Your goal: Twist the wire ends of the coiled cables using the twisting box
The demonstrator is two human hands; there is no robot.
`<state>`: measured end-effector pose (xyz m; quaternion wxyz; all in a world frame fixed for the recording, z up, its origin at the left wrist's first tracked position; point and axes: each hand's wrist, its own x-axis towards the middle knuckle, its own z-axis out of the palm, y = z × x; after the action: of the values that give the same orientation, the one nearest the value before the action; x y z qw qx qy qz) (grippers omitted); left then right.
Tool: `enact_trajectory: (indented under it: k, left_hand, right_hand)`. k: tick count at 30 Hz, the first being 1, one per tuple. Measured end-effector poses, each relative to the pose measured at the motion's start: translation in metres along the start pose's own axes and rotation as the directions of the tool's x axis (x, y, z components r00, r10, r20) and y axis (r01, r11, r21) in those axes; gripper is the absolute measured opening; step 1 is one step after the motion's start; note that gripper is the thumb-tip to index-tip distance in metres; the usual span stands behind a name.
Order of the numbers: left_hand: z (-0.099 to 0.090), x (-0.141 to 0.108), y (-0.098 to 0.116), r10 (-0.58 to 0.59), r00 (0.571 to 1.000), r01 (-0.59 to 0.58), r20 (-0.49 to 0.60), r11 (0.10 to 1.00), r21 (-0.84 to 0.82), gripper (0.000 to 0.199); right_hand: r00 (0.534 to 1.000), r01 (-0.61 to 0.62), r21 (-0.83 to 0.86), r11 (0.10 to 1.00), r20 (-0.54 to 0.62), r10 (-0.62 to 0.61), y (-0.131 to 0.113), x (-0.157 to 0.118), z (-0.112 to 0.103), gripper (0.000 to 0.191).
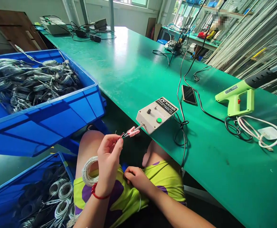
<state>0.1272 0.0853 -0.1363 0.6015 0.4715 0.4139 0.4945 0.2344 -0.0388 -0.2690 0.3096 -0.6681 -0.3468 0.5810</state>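
My left hand (108, 158) pinches thin red and dark wires (120, 137) between thumb and fingertips. Their far ends meet a pink clip (132, 131) on a short rod that comes out of a grey control box (156, 114) at the table edge. A coil of clear cable (87, 172) hangs beside my left wrist, over the thigh. My right hand (137, 179) rests on the lap with its fingers curled; whether anything is under them is hidden.
Blue bins with coiled cables stand at left, one high (88, 101), one low (64, 164). The green table (133, 76) bears a phone (189, 94), a green heat gun (235, 95) and loose black cords. A person's arm shows at the far bench.
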Motion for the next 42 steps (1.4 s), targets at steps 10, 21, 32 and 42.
enact_trajectory:
  k: [10,21,32,42]
  left_hand:
    - [-0.005,0.002,0.006,-0.008,1.0,0.006,0.03,0.998,0.067,0.02]
    - [-0.003,0.004,0.005,-0.026,0.999,0.025,0.03,0.999,0.047,0.019]
    - [-0.002,0.004,0.005,-0.027,0.999,0.025,0.044,0.999,0.034,0.021]
    - [-0.003,0.002,0.005,-0.043,0.998,0.042,0.047,0.999,0.016,0.019]
  right_hand:
    - [0.999,-0.052,-0.023,0.998,-0.006,0.052,0.009,-0.008,-0.009,0.033]
    - [0.998,-0.055,-0.055,0.997,0.026,0.057,0.008,-0.003,-0.007,0.035]
    - [0.998,-0.068,-0.085,0.994,0.001,0.069,0.011,0.0,-0.003,0.034]
    - [0.999,-0.047,-0.108,0.993,0.014,0.049,0.011,0.007,0.002,0.036]
